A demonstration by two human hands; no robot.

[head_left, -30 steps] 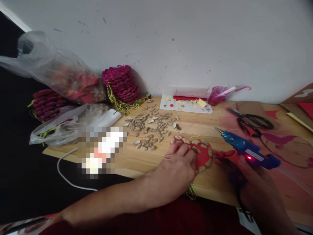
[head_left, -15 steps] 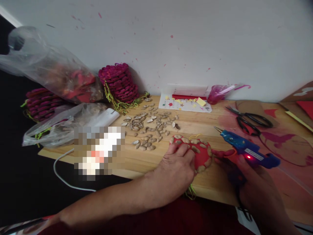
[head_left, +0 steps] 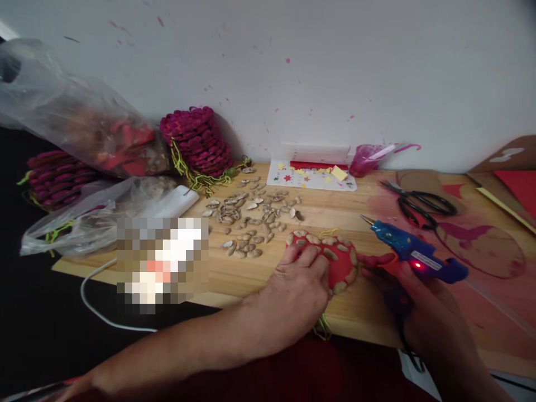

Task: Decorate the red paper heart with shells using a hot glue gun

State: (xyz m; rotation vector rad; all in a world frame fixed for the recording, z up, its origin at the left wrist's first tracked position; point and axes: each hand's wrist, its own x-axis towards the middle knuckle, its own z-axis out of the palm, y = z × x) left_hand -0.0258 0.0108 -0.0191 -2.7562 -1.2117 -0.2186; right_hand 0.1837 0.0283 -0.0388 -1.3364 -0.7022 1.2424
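Observation:
A red piece [head_left: 341, 268] edged with peanut shells lies near the table's front edge, with a few shells on its inner part too. My left hand [head_left: 299, 285] rests over its left side, fingers curled down and pressed together; what they hold, if anything, is hidden beneath them. To the right, my right hand [head_left: 422, 296] is wrapped round a blue glue gun [head_left: 419, 254] with an orange trigger and a lit red light. The gun's metal tip points to the upper left, above the red piece. Loose peanut shells [head_left: 249, 245] are spread left of the red piece.
Black-handled scissors [head_left: 431, 204] lie at the right. At the back are a sticker sheet [head_left: 312, 178] and a pink cup [head_left: 364, 161]. A woven magenta basket [head_left: 199, 142], plastic bags [head_left: 109, 134] and a white power strip [head_left: 180, 201] with a cord occupy the left.
The whole view has shifted slightly, so things appear a little farther left. Both hands keep nearly the same pose over the red piece and round the glue gun.

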